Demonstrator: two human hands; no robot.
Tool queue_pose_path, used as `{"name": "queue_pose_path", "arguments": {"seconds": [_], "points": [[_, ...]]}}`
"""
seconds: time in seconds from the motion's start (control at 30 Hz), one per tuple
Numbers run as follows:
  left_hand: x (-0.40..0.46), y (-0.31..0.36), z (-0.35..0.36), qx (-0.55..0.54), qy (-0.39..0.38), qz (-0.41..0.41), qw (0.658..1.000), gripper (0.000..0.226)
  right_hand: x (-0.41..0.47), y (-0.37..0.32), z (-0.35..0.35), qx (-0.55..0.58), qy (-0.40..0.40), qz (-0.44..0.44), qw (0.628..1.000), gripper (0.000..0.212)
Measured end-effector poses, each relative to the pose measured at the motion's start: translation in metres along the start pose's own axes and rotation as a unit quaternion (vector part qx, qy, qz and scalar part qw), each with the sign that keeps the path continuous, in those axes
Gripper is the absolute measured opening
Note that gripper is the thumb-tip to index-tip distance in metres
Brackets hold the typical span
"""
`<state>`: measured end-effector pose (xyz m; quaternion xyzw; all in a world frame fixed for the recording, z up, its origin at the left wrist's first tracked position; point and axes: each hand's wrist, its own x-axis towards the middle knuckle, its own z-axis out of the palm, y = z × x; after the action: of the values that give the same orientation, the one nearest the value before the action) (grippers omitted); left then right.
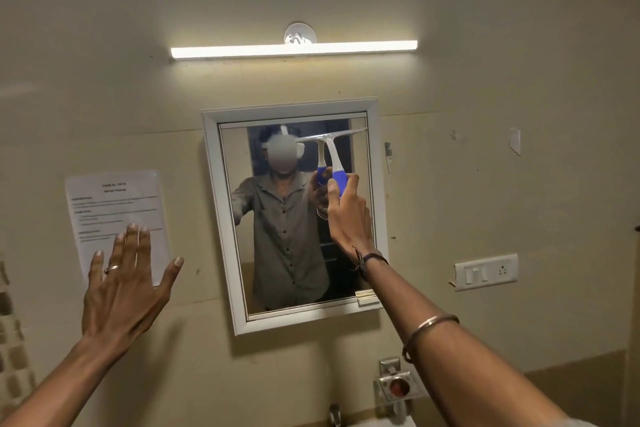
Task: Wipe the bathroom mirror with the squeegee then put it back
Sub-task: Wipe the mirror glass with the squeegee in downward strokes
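Observation:
A white-framed mirror point(211, 204) hangs on the beige wall. My right hand point(348, 215) grips the blue handle of a white squeegee point(333, 149). Its blade lies roughly level against the glass near the mirror's top right corner. My left hand point(126, 281) is raised with fingers spread, left of the mirror, in front of a paper sheet, holding nothing. The glass reflects a person in a grey shirt and the squeegee.
A lit tube light point(294, 49) runs above the mirror. A printed paper sheet point(114, 204) is stuck to the wall at left. A switch plate point(486, 272) sits at right. A metal soap fitting point(396, 386) and a tap point(334, 414) are below.

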<state>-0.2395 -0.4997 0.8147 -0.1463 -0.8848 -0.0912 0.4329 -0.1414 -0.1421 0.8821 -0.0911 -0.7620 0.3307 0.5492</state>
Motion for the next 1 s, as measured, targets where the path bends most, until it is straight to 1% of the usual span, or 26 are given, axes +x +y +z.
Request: {"name": "queue_pose_path", "arguments": {"seconds": [0.13,0.37,0.4,0.5,0.63,0.67,0.77,0.87,0.93,1.0], "points": [[-0.004,-0.008,0.006,-0.004,-0.02,-0.003,1.0,0.102,-0.034,0.02,0.006,-0.01,-0.012,0.007,1.0,0.027],[-0.01,-0.008,0.019,0.0,-0.046,0.011,0.999,0.1,-0.126,0.059,0.011,0.022,-0.033,0.058,0.998,0.044],[-0.01,-0.008,0.02,0.001,-0.047,0.011,0.999,0.099,-0.138,0.065,0.012,0.026,-0.041,0.067,0.997,0.045],[-0.011,-0.005,0.02,0.003,-0.048,0.013,0.999,0.098,-0.169,0.083,0.014,0.024,-0.061,0.096,0.993,0.038],[-0.012,-0.002,0.019,0.008,-0.047,0.015,0.999,0.098,-0.206,0.103,0.014,-0.009,-0.074,0.134,0.988,0.052],[-0.012,-0.002,0.019,0.009,-0.047,0.015,0.999,0.098,-0.213,0.107,0.013,-0.02,-0.077,0.143,0.986,0.053],[-0.013,-0.002,0.017,0.009,-0.054,0.014,0.998,0.098,-0.231,0.118,0.014,-0.04,-0.095,0.165,0.981,0.048],[-0.014,-0.001,0.015,0.001,-0.061,0.01,0.998,0.098,-0.249,0.126,0.013,-0.082,-0.121,0.181,0.973,0.032],[-0.013,0.0,0.012,0.001,-0.066,0.01,0.998,0.098,-0.258,0.129,0.012,-0.112,-0.129,0.207,0.963,0.024],[-0.012,-0.001,0.01,0.002,-0.065,0.008,0.998,0.098,-0.259,0.125,0.012,-0.122,-0.122,0.235,0.957,0.024]]}}
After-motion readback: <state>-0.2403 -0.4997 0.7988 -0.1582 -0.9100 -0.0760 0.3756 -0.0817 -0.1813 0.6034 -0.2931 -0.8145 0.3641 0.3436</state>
